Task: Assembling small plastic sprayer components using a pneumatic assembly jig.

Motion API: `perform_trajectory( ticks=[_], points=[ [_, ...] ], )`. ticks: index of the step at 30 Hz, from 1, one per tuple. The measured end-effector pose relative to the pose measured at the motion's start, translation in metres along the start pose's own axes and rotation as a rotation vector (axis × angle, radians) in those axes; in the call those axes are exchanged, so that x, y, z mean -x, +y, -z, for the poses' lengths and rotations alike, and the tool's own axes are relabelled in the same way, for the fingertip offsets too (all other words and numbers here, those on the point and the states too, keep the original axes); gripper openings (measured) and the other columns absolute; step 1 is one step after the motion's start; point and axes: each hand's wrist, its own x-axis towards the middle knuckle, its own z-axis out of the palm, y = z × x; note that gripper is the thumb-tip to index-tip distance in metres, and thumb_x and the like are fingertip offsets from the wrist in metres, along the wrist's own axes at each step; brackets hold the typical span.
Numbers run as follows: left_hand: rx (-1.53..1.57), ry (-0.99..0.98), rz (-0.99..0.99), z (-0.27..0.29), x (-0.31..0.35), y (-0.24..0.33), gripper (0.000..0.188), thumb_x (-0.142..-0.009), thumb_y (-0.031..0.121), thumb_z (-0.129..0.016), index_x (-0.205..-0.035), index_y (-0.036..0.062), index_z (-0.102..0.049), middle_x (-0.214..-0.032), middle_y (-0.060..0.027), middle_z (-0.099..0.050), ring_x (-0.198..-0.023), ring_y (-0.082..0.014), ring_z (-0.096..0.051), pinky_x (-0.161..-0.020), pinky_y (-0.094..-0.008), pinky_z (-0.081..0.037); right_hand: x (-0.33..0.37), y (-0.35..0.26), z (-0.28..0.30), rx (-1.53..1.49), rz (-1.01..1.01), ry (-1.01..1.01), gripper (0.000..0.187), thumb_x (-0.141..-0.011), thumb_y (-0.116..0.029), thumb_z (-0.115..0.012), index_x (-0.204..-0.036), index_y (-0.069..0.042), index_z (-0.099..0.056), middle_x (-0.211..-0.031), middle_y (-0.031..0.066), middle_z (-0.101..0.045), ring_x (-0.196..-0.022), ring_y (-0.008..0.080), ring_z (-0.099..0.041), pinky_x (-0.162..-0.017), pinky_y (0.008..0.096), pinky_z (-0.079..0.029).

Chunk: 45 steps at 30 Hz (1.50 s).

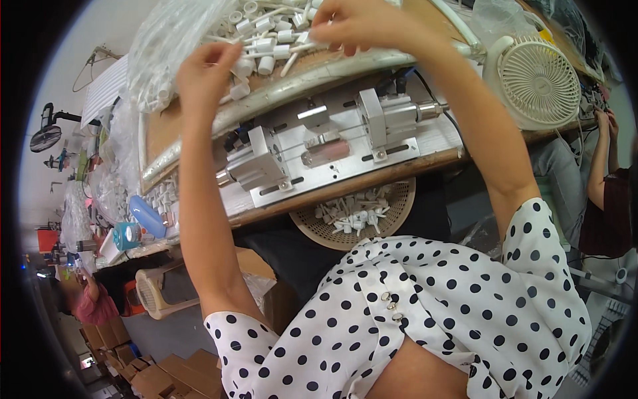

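Both arms reach over the metal fixture to a pile of white plastic caps with thin stems (pixel 264 45) on the far side of the bench. My left hand (pixel 205 74) is at the pile's left edge, its thumb and fingers drawn together; what they hold, if anything, cannot be made out. A loose white cap (pixel 240 90) lies just below those fingertips. Over the right part of the pile, my right hand (pixel 362 26) has curled fingers close to the stems, and any part in them is hidden. The aluminium fixture (pixel 335 169), with two clamp blocks, sits on the bench's near edge.
A tan basket (pixel 299 225) of similar parts sits under the bench edge. Plastic-wrapped tubing (pixel 309 78) borders the pile. At right stands a white fan (pixel 539 81), with another person's hands (pixel 606 120) beyond. Cardboard boxes (pixel 179 376) lie lower left.
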Motion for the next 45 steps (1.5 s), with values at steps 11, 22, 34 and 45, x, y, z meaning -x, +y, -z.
perform_trajectory(
  ticks=[11, 22, 34, 45],
  points=[
    [1.405, -0.046, 0.512, 0.02, 0.086, -0.023, 0.026, -0.081, 0.005, -0.06, -0.103, -0.0052, -0.052, -0.094, -0.012, -0.058, -0.082, -0.0205, -0.06, -0.07, -0.0263, -0.05, 0.102, 0.028, -0.093, -0.017, 0.624, 0.16, 0.014, -0.072, -0.013, -0.065, -0.079, -0.001, -0.06, -0.078, 0.0085, -0.061, -0.079, 0.0176, -0.059, -0.069, 0.0304, -0.048],
    [1.256, 0.004, 0.419, 0.011, 0.163, 0.013, 0.024, -0.084, 0.003, -0.054, -0.107, -0.0043, -0.05, -0.097, -0.0131, -0.058, -0.081, -0.0187, -0.059, -0.069, -0.0259, -0.049, 0.082, 0.027, -0.121, 0.394, 0.853, 0.219, 0.013, -0.066, -0.008, -0.057, -0.061, -0.005, -0.047, -0.062, 0.0053, -0.049, -0.066, 0.019, -0.052, -0.068, 0.0299, -0.042],
    [1.181, -0.008, 0.411, -0.002, 0.185, 0.039, 0.025, -0.082, 0.0, -0.055, -0.106, -0.0044, -0.05, -0.095, -0.0113, -0.057, -0.081, -0.0156, -0.058, -0.069, -0.0246, -0.048, 0.078, 0.023, -0.11, 0.308, 0.745, 0.084, 0.015, -0.064, -0.016, -0.064, -0.069, -0.006, -0.054, -0.065, 0.006, -0.054, -0.069, 0.0222, -0.056, -0.067, 0.0329, -0.043],
    [0.727, -0.065, 0.168, -0.027, 0.197, 0.06, 0.025, -0.076, -0.004, -0.062, -0.099, -0.0029, -0.055, -0.101, -0.0048, -0.046, -0.085, -0.0091, -0.05, -0.073, -0.0204, -0.042, -0.018, 0.048, -0.03, 0.751, 0.505, 0.358, 0.015, -0.074, -0.015, -0.057, -0.076, -0.001, -0.057, -0.074, 0.0174, -0.059, -0.073, 0.0331, -0.058, -0.067, 0.042, -0.046]
  ],
)
